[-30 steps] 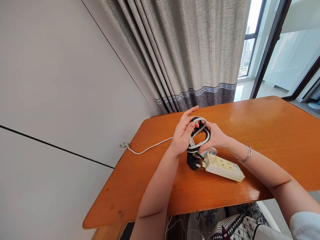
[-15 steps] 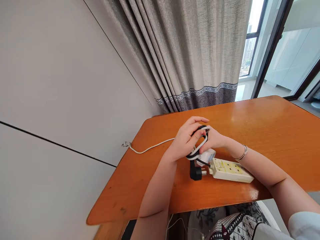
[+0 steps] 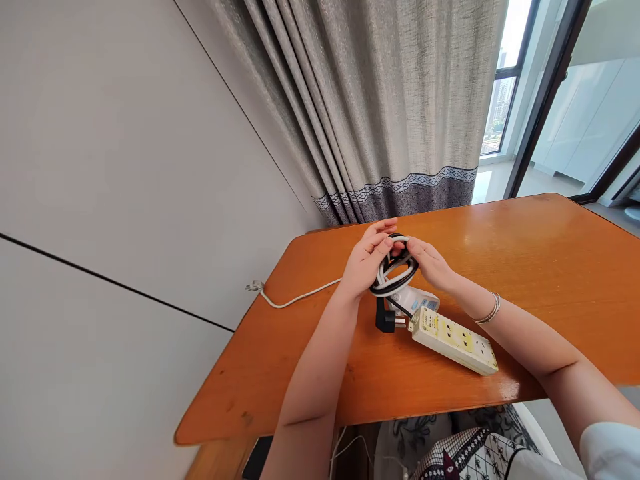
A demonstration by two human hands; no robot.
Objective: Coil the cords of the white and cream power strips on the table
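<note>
A coil of black and white cable point(image 3: 395, 285) is held up between my two hands over the table. My left hand point(image 3: 369, 257) grips its upper left side, thumb and fingers closed round the loops. At the upper right, my right hand point(image 3: 431, 263) pinches the same coil. Below it hangs a black plug point(image 3: 385, 317) with metal prongs. A cream power strip point(image 3: 457, 341) with yellowed sockets lies slantwise in front, a black cord at its near end. Behind that strip sits a second white power strip point(image 3: 420, 298), partly covered by the coil.
The orange wooden table point(image 3: 550, 267) extends to the right. A white cord point(image 3: 300, 298) crosses its left part, with its plug point(image 3: 255, 286) at the left edge near the grey wall point(image 3: 125, 167). A grey curtain point(image 3: 400, 100) hangs behind.
Both hands have lifted the coil slightly up and away, and my right hand has shifted to its right side. The cream power strip has turned, and the black plug has moved up a little.
</note>
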